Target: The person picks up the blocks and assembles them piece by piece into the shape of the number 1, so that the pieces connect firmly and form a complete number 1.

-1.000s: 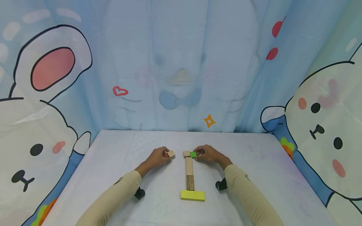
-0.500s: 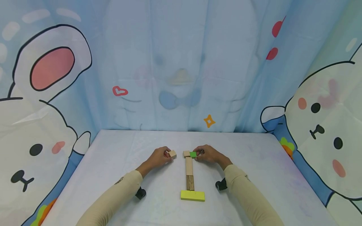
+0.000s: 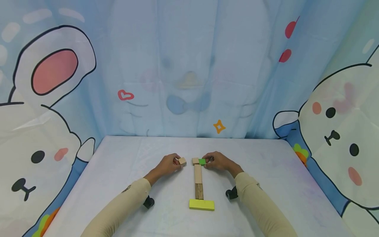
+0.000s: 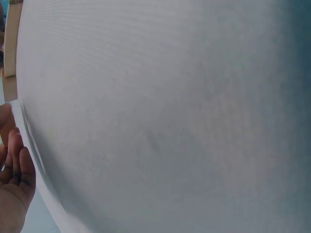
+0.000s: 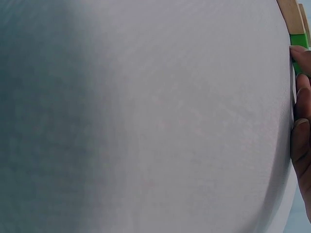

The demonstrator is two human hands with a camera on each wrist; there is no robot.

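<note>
My left hand (image 3: pixel 168 164) pinches a small plain wooden block (image 3: pixel 182 161) between thumb and fingers, a short way left of the row. My right hand (image 3: pixel 218 161) holds a green block (image 3: pixel 202 162) at its right side. That green block sits against another plain wooden block (image 3: pixel 195 161). Below this pair, a long light wooden block (image 3: pixel 198 174) runs toward me, then a darker grained block (image 3: pixel 199 191), then a yellow block (image 3: pixel 202 204) lying crosswise at the near end. In the right wrist view, the thumb touches the green block (image 5: pixel 299 41) at the edge.
The blocks lie on a white-covered table (image 3: pixel 251 210). Behind it hangs a blue curtain (image 3: pixel 189 49) with cartoon prints. Black wrist cameras sit under the left forearm (image 3: pixel 118 207) and the right forearm (image 3: pixel 263 207).
My left hand has moved slightly right with its wooden block, closer to the row. The right hand and the laid blocks have stayed in place.
</note>
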